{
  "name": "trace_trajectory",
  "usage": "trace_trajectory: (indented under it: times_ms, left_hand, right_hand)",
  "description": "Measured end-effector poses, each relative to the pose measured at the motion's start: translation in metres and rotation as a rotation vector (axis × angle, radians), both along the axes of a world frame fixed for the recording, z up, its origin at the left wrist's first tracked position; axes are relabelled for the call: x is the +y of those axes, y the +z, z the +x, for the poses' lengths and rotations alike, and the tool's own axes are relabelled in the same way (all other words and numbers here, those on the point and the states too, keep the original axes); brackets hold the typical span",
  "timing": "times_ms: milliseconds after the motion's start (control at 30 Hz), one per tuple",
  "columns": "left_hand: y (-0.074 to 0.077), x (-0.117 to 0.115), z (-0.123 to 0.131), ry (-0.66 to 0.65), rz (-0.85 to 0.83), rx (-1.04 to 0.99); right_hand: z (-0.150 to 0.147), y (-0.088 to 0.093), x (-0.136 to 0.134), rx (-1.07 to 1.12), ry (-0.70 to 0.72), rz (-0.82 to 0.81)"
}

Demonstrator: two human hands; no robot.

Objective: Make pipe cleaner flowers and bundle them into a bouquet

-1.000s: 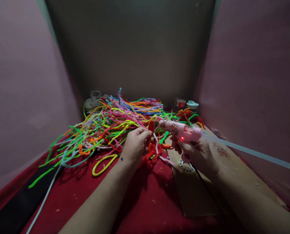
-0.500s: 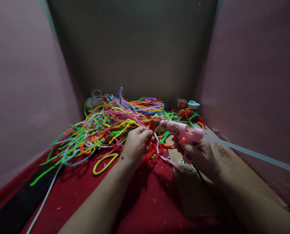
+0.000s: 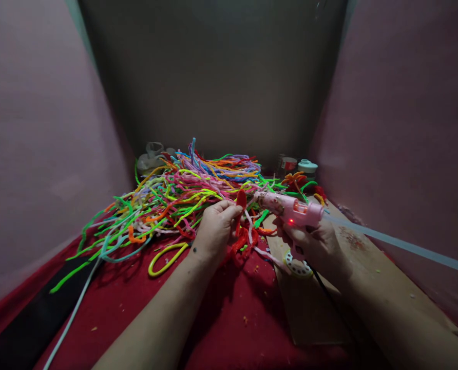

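My left hand (image 3: pixel 218 224) pinches a red fuzzy pipe-cleaner piece (image 3: pixel 241 199) between thumb and fingertips, its rounded end sticking up. More red fuzzy loops (image 3: pixel 245 241) hang or lie just below that hand; I cannot tell if they join the held piece. Wrapped round the handle of a pink glue gun (image 3: pixel 281 205), my right hand (image 3: pixel 317 241) holds it level with the nozzle toward the red piece, a small gap apart. A red light glows on the gun. A long clear glue stick (image 3: pixel 402 243) sticks out from its back.
A big heap of coloured pipe cleaners (image 3: pixel 198 180) covers the far middle and left. A brown board (image 3: pixel 309 313) lies right on the red cloth (image 3: pixel 221 329), with a white holed disc (image 3: pixel 297 264) on it. A jar with a pale lid (image 3: pixel 307 167) stands behind. Walls flank both sides.
The whole view has shifted very slightly. Both hands keep their places, the left with the red piece and the right with the glue gun.
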State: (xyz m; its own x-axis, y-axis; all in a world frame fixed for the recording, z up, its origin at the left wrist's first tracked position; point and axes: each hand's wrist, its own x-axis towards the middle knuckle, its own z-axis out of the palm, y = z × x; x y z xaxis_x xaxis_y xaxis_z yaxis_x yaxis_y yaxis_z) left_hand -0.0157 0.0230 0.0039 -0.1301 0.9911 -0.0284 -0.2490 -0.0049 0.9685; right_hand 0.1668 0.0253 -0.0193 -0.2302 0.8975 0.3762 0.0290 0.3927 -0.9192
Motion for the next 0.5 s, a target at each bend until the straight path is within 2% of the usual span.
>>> trace_trajectory:
  times_ms: [133,367,500]
  left_hand:
    - [0.000,-0.001,-0.001,0.005,0.004,0.000]
    - [-0.001,-0.001,0.000,-0.013,0.014,0.012]
    - [-0.001,-0.001,0.000,-0.011,0.023,0.013]
  right_hand:
    - [0.002,-0.007,0.003,0.007,-0.028,-0.021]
    - [-0.003,0.009,-0.005,-0.029,-0.074,-0.048]
    - [-0.003,0.010,-0.006,-0.068,-0.037,0.043]
